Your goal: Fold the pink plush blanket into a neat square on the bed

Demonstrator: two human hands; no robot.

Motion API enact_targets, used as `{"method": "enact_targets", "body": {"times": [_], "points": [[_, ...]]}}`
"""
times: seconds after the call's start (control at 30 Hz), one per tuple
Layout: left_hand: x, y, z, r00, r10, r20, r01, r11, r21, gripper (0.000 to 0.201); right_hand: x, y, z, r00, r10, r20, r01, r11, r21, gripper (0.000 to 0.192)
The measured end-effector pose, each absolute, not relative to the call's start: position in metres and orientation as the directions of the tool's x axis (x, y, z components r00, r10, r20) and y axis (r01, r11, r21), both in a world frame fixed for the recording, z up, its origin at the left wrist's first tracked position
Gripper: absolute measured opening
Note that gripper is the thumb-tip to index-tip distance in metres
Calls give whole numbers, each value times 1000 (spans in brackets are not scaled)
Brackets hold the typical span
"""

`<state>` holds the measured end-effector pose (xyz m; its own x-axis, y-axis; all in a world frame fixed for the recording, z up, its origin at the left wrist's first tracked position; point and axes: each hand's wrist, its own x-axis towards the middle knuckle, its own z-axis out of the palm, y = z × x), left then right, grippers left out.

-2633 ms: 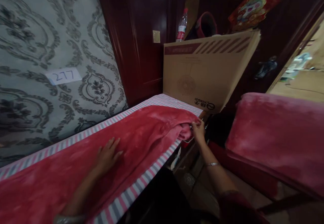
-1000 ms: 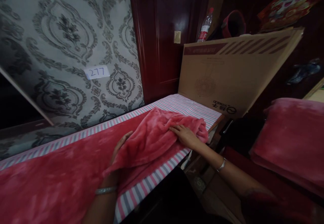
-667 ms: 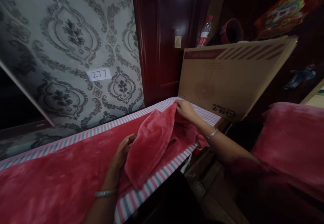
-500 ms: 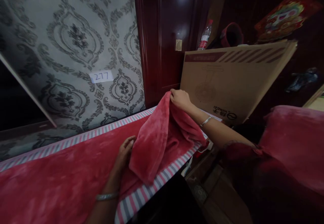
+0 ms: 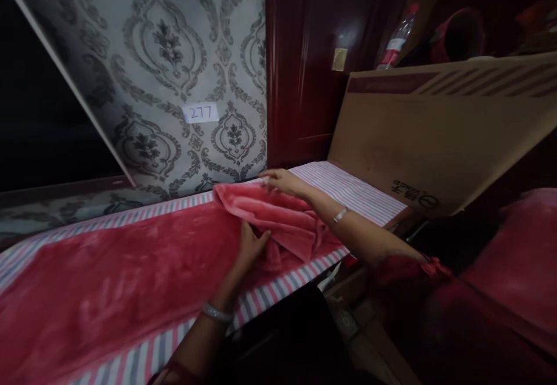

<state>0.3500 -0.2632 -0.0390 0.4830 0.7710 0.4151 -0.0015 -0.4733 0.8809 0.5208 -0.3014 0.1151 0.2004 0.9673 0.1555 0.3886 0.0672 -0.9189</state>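
Observation:
A red fleece blanket (image 5: 113, 274) lies along a striped pink, grey and white sheet (image 5: 348, 190) on a narrow bed. Its right end is folded back over itself into a bunched flap (image 5: 278, 216). My right hand (image 5: 282, 182) rests on the flap's far edge near the wall, fingers laid flat on the cloth. Just in front of the fold, my left hand (image 5: 251, 245) presses on the blanket with its fingers tucked under the flap's edge. Both wrists wear a silver bangle.
A big cardboard box (image 5: 435, 135) leans at the bed's right end, with a plastic bottle (image 5: 395, 45) behind it. Patterned wallpaper carries a paper label reading 277 (image 5: 201, 112). A dark red door frame (image 5: 300, 65) stands beyond. Another red blanket (image 5: 517, 269) lies at right.
My right hand lifted the blanket's right end, carried it leftward and laid it down folded over. My left hand slid right along the fold. The camera panned left.

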Motion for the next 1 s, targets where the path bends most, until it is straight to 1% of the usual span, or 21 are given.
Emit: {"method": "enact_targets", "body": {"times": [0.03,0.07,0.13,0.2,0.27,0.37,0.43,0.5,0.53,0.6,0.67,0.73,0.77,0.8,0.83,0.87,0.9,0.93,0.97,1.0], "points": [[347,-262,-44,493,764,415,12,-483,875,66,523,-313,96,203,968,147,457,39,-889,19],[345,-261,-47,500,759,416,45,-502,863,70,526,-326,79,214,966,144,541,6,-841,18],[340,-266,-48,519,746,417,145,-558,817,76,528,-356,49,183,968,173,709,-8,-705,21],[336,-278,-46,532,723,441,246,-630,736,73,523,-385,27,182,954,237,801,-4,-599,20],[332,-297,-42,551,682,482,320,-705,633,62,511,-409,13,194,933,304,858,-11,-514,23],[324,-327,-39,637,581,506,365,-806,466,43,490,-434,-4,210,905,370,880,-10,-474,37],[318,-341,-38,716,525,460,389,-847,362,39,481,-445,-15,223,886,406,886,-11,-464,42],[312,-345,-39,758,513,402,422,-857,296,38,478,-452,-29,244,876,417,896,-38,-443,43],[310,-344,-40,765,518,384,435,-854,284,36,479,-455,-35,255,878,406,899,-61,-433,41],[307,-338,-42,759,530,378,435,-845,311,32,483,-456,-46,287,886,364,891,-107,-441,35],[307,-328,-43,749,534,393,384,-833,399,31,489,-453,-49,313,890,332,857,-114,-503,26],[308,-319,-37,737,542,402,283,-789,545,26,499,-446,-37,324,891,319,774,-56,-631,15],[309,-314,-31,723,562,402,218,-738,639,20,506,-442,-27,341,886,315,700,-15,-714,10],[309,-310,-23,697,597,398,142,-658,740,15,514,-437,-13,375,873,313,599,30,-801,13],[309,-306,-12,649,651,394,46,-550,834,14,524,-432,3,428,848,313,479,81,-874,18],[309,-302,-1,580,718,386,-74,-425,902,18,534,-428,20,515,798,312,347,139,-928,24],[309,-299,11,497,786,367,-210,-302,930,23,543,-424,36,618,718,319,238,216,-947,27],[308,-297,22,416,845,337,-341,-198,919,27,550,-421,50,713,612,342,191,300,-935,28],[306,-297,31,350,887,301,-447,-124,886,29,554,-418,61,774,522,358,192,346,-918,29],[305,-298,36,310,912,267,-510,-78,857,30,554,-416,68,792,480,378,226,345,-911,30]]}}
